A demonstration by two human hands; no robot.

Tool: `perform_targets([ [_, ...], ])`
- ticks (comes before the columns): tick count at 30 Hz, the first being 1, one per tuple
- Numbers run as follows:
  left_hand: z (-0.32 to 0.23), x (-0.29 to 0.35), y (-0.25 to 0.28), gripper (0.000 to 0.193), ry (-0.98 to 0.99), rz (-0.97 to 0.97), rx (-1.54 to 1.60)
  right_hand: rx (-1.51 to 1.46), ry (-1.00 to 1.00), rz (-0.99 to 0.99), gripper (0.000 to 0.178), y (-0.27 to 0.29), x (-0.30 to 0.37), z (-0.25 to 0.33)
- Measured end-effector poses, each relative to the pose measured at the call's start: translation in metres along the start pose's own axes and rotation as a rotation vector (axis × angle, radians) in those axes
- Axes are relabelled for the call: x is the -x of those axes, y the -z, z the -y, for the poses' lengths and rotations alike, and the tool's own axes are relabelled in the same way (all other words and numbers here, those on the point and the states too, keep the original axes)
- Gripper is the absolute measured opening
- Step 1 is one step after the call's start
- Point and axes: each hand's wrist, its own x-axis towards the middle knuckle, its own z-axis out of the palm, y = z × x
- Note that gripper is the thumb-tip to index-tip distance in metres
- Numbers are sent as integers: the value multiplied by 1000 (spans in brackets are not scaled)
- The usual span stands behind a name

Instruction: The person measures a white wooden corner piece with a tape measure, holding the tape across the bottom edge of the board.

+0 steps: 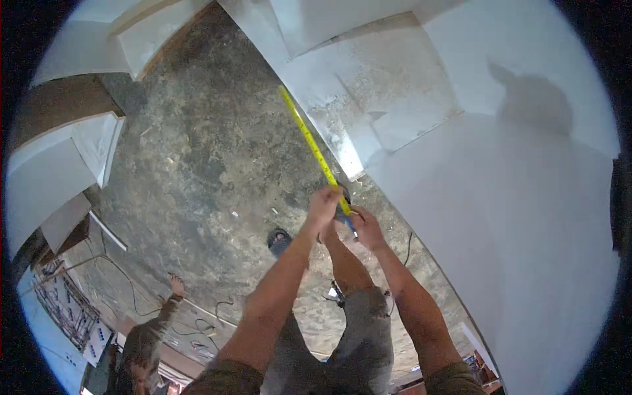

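Tape measure (315, 149) left of panel (454, 204)

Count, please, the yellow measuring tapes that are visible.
1. The yellow measuring tape runs from near the left hand and right hand toward the upper left, over the floor. Others may be hidden.

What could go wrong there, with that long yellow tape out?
The yellow tape measure sticks out well past the left hand, so it might bend or slip. Also, a dark cord lies on the floor nearby, so someone might trip.
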Motion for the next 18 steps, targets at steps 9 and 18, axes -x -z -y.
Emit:
perform_targets([
  [9,-21,-238,62,28,-153,-74,-175,134,26,-213,37,26,-60,-105],
  [18,-52,-335,95,34,-262,-110,-232,200,90,-464,37,26,-90,-145],
])
